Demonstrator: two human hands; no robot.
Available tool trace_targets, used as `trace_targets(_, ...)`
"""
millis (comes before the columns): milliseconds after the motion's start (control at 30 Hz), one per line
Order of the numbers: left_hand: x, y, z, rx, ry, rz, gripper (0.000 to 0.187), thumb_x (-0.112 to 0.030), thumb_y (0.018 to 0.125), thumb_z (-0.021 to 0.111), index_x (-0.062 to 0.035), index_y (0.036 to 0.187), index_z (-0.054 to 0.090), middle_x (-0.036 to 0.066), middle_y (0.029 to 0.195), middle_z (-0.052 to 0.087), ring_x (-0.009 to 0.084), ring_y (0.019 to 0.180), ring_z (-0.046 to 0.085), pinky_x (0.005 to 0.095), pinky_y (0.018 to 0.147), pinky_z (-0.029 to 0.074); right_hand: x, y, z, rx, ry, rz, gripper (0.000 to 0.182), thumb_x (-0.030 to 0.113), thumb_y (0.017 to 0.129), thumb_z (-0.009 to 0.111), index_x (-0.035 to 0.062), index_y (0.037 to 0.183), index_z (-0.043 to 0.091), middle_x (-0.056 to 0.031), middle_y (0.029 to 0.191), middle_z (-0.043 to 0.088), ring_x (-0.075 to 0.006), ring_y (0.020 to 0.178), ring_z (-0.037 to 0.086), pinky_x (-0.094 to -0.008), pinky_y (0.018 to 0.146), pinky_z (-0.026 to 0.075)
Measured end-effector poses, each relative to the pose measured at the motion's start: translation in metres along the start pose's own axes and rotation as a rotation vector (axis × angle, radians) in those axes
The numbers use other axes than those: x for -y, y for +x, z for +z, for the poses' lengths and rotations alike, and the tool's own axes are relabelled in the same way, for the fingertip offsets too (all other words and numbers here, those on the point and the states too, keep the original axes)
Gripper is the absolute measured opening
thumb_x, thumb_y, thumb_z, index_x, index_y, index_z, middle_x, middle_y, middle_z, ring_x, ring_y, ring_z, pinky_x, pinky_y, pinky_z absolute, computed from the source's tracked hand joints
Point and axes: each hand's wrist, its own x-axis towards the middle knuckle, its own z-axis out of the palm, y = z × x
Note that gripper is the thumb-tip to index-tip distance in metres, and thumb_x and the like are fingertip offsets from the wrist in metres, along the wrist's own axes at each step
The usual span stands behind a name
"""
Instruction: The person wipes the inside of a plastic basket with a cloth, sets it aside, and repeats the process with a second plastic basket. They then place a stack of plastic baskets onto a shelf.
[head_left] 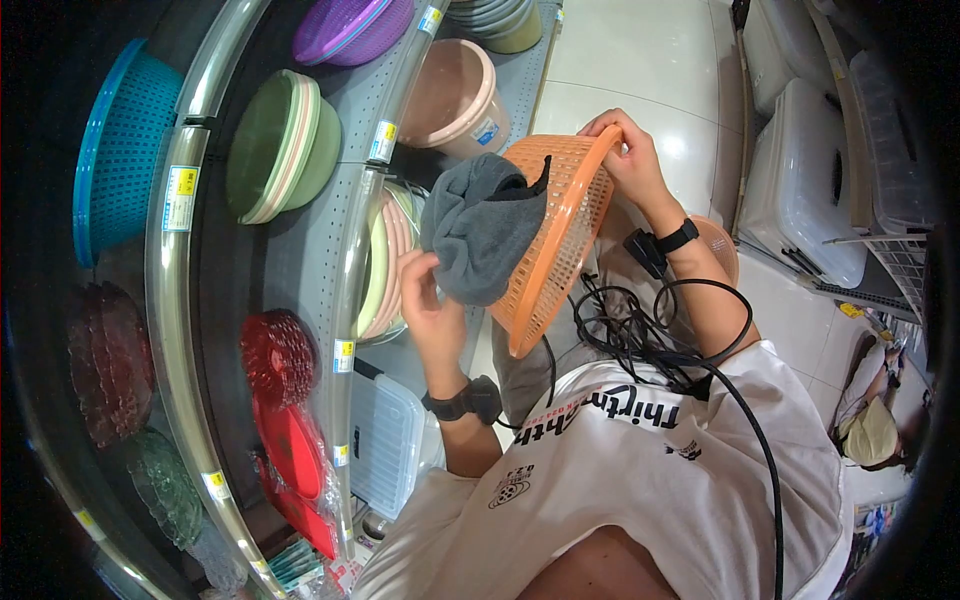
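Note:
An orange perforated plastic basket is tilted on its side in front of my body. My right hand has its fingers and thumb closed on the basket's upper rim. A bunched dark grey cloth lies against the basket on its left side. My left hand is at the lower left edge of the cloth, its bent fingers closed on the fabric. Black straps with devices are on both wrists, and a tangled black cable hangs below the basket.
Shelves at left hold a blue basket, green basins, purple basins, a pink bucket and red dishes. Clear storage boxes stand at right. Another person is at the lower right.

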Motion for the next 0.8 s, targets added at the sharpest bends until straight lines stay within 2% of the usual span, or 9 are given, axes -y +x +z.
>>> trace_targets(133, -0.0021, 0.0000, 0.0001, 0.021, 0.007, -0.004, 0.039, 0.005, 0.087, 0.074, -0.0015, 0.120, 0.056, 0.006, 0.123, 0.049, 0.0196, 0.119, 0.055, 0.0324, 0.108, 0.040, -0.0029, -0.0001, -0.0002, 0.000, 0.010, 0.001, 0.015, 0.004, 0.092, 0.072, 0.0026, 0.104, 0.063, -0.0059, 0.096, 0.074, -0.0146, 0.094, 0.070, -0.0305, 0.087, 0.055)
trace_targets(267, -0.0013, 0.0005, 0.0002, 0.017, 0.000, -0.015, 0.038, 0.004, 0.087, 0.075, -0.0016, 0.120, 0.056, 0.006, 0.123, 0.049, 0.0198, 0.119, 0.055, 0.0326, 0.108, 0.040, -0.0025, -0.0004, -0.0003, -0.001, 0.000, 0.007, 0.015, 0.005, 0.092, 0.072, 0.0027, 0.104, 0.063, -0.0058, 0.096, 0.074, -0.0145, 0.094, 0.070, -0.0305, 0.086, 0.055)
trace_targets(367, 0.0020, 0.0000, -0.0008, -0.004, -0.004, -0.001, 0.044, -0.002, 0.084, 0.081, -0.0023, 0.121, 0.057, 0.006, 0.127, 0.056, 0.0178, 0.118, 0.058, 0.0303, 0.105, 0.043, -0.0035, -0.0011, -0.0006, -0.002, 0.020, 0.004, 0.015, 0.005, 0.092, 0.072, 0.0027, 0.104, 0.063, -0.0056, 0.096, 0.073, -0.0145, 0.094, 0.070, -0.0305, 0.087, 0.055)
trace_targets(433, -0.0034, 0.0008, 0.0007, 0.024, -0.005, -0.010, 0.039, 0.002, 0.087, 0.076, -0.0016, 0.121, 0.056, 0.006, 0.123, 0.050, 0.0203, 0.119, 0.056, 0.0333, 0.108, 0.040, -0.0001, -0.0014, -0.0019, 0.034, 0.006, 0.050, 0.008, 0.006, 0.096, 0.067, 0.0048, 0.101, 0.060, -0.0061, 0.101, 0.071, -0.0166, 0.102, 0.067, -0.0329, 0.095, 0.052)
trace_targets(767, -0.0053, 0.0016, 0.0001, 0.012, -0.038, -0.065, 0.039, 0.004, 0.087, 0.075, -0.0011, 0.121, 0.056, 0.007, 0.125, 0.051, 0.0210, 0.121, 0.056, 0.0333, 0.108, 0.040, -0.0047, -0.0029, -0.0023, 0.031, 0.016, 0.051, 0.009, 0.008, 0.097, 0.067, 0.0045, 0.101, 0.060, -0.0064, 0.101, 0.071, -0.0159, 0.101, 0.067, -0.0317, 0.093, 0.052)
trace_targets(800, -0.0055, 0.0020, -0.0001, 0.009, -0.039, -0.071, 0.040, 0.004, 0.086, 0.074, -0.0008, 0.122, 0.057, 0.007, 0.125, 0.052, 0.0208, 0.122, 0.056, 0.0332, 0.108, 0.040, -0.0053, -0.0032, -0.0021, 0.015, 0.026, 0.051, 0.011, 0.005, 0.095, 0.068, 0.0033, 0.103, 0.061, -0.0062, 0.099, 0.072, -0.0150, 0.098, 0.068, -0.0312, 0.091, 0.053)
